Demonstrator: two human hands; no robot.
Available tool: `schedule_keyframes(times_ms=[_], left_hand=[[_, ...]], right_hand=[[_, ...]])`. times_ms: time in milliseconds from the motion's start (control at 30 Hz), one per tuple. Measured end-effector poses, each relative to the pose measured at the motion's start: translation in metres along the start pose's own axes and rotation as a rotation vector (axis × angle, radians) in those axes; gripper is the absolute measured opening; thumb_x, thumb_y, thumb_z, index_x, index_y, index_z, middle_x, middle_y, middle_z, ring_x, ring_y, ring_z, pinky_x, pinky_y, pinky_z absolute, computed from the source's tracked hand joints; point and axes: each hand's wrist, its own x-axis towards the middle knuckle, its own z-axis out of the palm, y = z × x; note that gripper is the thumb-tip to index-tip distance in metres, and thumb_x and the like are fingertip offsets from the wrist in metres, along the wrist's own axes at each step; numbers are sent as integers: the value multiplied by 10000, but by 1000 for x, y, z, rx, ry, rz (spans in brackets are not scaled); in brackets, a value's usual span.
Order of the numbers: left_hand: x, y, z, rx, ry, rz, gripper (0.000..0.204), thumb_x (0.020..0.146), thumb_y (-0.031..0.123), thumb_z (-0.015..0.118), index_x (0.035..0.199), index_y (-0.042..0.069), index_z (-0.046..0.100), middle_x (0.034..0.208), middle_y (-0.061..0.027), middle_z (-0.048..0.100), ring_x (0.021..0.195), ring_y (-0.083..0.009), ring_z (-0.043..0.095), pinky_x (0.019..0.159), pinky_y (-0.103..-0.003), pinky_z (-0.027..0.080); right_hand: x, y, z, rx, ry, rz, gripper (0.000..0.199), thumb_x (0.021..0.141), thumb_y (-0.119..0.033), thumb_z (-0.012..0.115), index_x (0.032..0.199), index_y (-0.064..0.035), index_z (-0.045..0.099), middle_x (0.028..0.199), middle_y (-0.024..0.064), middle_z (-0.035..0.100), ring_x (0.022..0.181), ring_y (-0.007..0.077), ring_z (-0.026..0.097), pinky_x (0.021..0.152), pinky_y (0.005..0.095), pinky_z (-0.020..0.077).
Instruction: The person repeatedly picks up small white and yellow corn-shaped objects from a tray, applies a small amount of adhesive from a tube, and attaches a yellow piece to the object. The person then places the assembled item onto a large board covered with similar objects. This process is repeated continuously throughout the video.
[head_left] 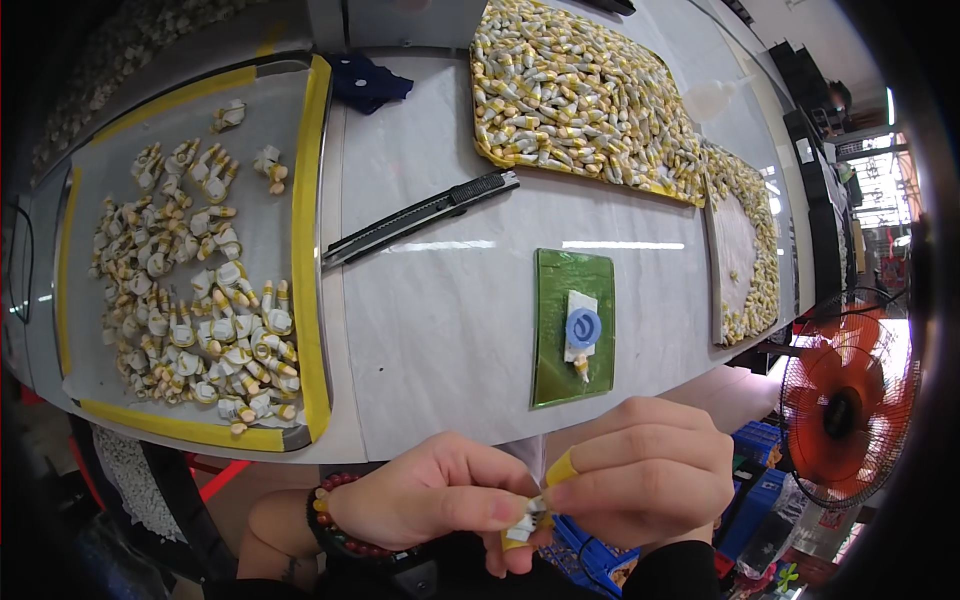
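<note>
My left hand (450,495) and my right hand (640,475) meet just below the table's near edge. The left thumb and fingers pinch a small white and yellow piece (520,531). Right thumb and forefinger close on the same piece from the other side, hiding part of it. Yellow tape (562,468) wraps a right fingertip. Above the hands lies a green rectangular mat (572,273). On it are a round blue part (583,327) and a small white and peach piece (581,368).
A yellow-taped tray (316,200) at left holds many small white pieces with peach ends. A black utility knife (425,215) lies mid-table beside it. Far right, two trays carry crowds of white-yellow pieces (590,100). Dark cloth (368,84) lies behind; an orange fan (840,405) stands at right.
</note>
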Motion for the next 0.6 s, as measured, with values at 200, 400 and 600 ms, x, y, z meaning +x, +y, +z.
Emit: schedule_keyframes(times_ms=[200,400,600], left_hand=[[3,-1,1,3,12,10,280,933,202,496,1047,-44,567,882,-97,647,761,-123,624,684,-221,513],[4,-4,0,-3,-17,38,278,934,216,499,1021,-38,571,882,-93,650,737,-113,625,662,-206,515],[6,-5,0,5,-8,49,274,934,213,497,1018,-37,572,883,-92,650,738,-112,625,661,-209,517]], right_hand=[[-2,-3,2,-65,33,24,122,578,-41,730,647,-92,643,620,24,614,479,151,559,419,231,417],[-2,-7,4,-105,43,46,128,576,-54,731,624,-102,623,609,14,603,478,149,552,416,231,408],[-4,-4,2,-95,32,30,129,578,-51,731,642,-102,631,622,14,607,485,152,557,420,232,414]])
